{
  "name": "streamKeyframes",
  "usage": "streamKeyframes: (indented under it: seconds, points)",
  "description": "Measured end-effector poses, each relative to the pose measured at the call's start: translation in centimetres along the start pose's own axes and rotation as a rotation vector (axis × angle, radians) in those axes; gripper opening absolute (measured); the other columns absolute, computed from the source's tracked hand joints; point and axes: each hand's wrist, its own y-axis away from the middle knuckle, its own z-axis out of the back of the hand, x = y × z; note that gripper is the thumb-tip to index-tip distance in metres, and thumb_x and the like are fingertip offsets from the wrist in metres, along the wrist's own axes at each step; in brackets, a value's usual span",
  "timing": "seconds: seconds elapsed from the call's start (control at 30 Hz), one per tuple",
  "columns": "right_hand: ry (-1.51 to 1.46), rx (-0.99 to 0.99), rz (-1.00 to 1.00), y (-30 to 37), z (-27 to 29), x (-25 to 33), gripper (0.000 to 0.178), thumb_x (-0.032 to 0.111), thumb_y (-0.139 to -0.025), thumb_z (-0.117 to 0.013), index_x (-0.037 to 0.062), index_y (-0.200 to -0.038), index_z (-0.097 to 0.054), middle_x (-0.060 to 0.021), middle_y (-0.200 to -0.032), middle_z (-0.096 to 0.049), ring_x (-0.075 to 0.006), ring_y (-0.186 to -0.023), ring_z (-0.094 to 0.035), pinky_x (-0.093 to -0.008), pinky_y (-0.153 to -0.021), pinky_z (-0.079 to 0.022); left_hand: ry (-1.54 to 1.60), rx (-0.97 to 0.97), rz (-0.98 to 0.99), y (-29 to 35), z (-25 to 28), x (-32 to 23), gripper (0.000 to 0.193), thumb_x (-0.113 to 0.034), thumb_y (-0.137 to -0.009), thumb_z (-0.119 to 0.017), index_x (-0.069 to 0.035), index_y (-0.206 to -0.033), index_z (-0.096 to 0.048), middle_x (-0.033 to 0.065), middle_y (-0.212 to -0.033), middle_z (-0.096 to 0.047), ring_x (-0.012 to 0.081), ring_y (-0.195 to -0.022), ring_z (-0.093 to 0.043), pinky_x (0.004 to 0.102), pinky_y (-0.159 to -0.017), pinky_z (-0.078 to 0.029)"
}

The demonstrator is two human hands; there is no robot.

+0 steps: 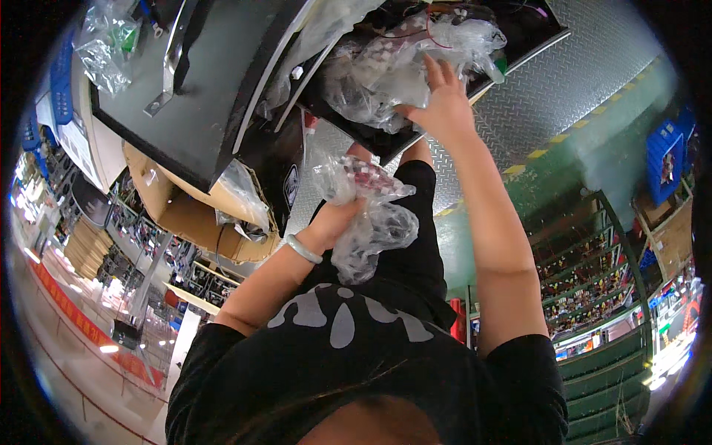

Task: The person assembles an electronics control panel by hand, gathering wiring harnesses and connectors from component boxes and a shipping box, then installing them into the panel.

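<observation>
Patterned metal floor (530,81) lies beneath an open black drawer (378,144), which is filled with clear plastic bags (374,70). On these bags the right hand (449,110) seems to rest with fingers (447,73) spread, gripping nothing that I can see. The left hand (334,221) is closed around another clear bag (374,236), with small red and white pieces (363,173) inside; better to hold it gently and part loose plastic slowly, so nothing catches.

Workshop: parts racks (589,274), tread-plate flooring (538,89)
</observation>
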Motion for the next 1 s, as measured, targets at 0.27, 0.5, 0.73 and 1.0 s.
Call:
streamKeyframes:
  seconds: [0.27, 0.5, 0.73, 1.0]
  points:
    - [0.094, 0.323, -0.215, 1.6, 0.0, 2.7, 0.036, 0.014, -0.073, -0.061, 0.0057, -0.108, -0.057, -0.0159, -0.107, -0.057, -0.0348, -0.094, -0.059, -0.0416, -0.079, -0.048, 0.126, 0.089, -0.019, -0.4, -0.4, -0.9, 0.032, -0.016, -0.091, -0.055, 0.0, -0.118, -0.05, 0.0092, -0.107, -0.059, 0.0199, -0.092, -0.06, 0.0326, -0.076, -0.051]
    - [-0.1, 0.649, -0.123, 9.5, 2.8, 8.8, 0.035, 0.02, -0.072, -0.06, 0.0025, -0.101, -0.054, -0.0186, -0.083, -0.061, -0.037, -0.077, -0.061, -0.0458, -0.071, -0.048, 0.226, 0.477, -0.2, 0.5, -0.8, -1.1, 0.045, -0.035, -0.09, -0.057, -0.002, -0.12, -0.05, 0.0098, -0.112, -0.057, 0.0206, -0.099, -0.057, 0.035, -0.087, -0.047]
    - [-0.358, 0.633, -0.084, 4.7, 3.3, 4.7, 0.039, 0.027, -0.07, -0.07, 0.0049, -0.101, -0.062, -0.0175, -0.099, -0.063, -0.0333, -0.091, -0.059, -0.0378, -0.082, -0.046, 0.426, 0.166, 0.068, -0.3, -1.4, -1.3, 0.037, -0.02, -0.087, -0.058, 0.001, -0.116, -0.051, 0.0121, -0.107, -0.059, 0.0248, -0.096, -0.06, 0.0376, -0.085, -0.049]
    - [0.405, -0.001, -0.023, -4.5, 2.6, -5.7, 0.054, 0.021, -0.069, -0.071, 0.0122, -0.119, -0.052, -0.0183, -0.115, -0.054, -0.0331, -0.097, -0.058, -0.0424, -0.086, -0.047, 0.381, 0.16, 0.124, -1.5, -1.0, 0.2, 0.034, -0.009, -0.086, -0.054, 0.001, -0.117, -0.05, 0.013, -0.106, -0.06, 0.0268, -0.095, -0.06, 0.0392, -0.085, -0.049]
